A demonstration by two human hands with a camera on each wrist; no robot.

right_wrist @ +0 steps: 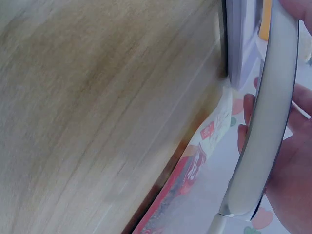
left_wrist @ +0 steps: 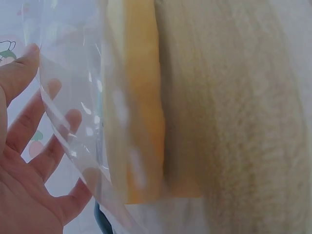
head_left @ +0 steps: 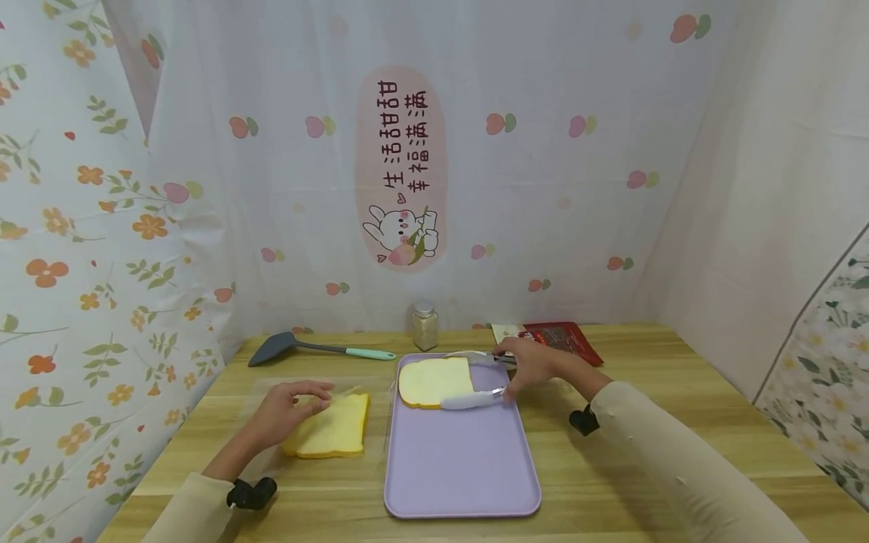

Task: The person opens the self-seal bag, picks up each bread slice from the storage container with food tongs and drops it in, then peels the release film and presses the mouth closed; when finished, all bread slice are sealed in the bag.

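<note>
Bagged slice: 9 o'clock of tray, in clear film.
Left hand: our fingers spread at the film, likely steadying it.
Tray slice: 11 o'clock, straddled by tongs, likely for edge contact.
Right hand: 2 o'clock; we grip the tongs.

Counts one lilac tray; two bread slices, one on the tray, one left of it; one pair of tongs at its far end. Adds one spatula left of that end, one jar just beyond, one red packet beyond its right.
</note>
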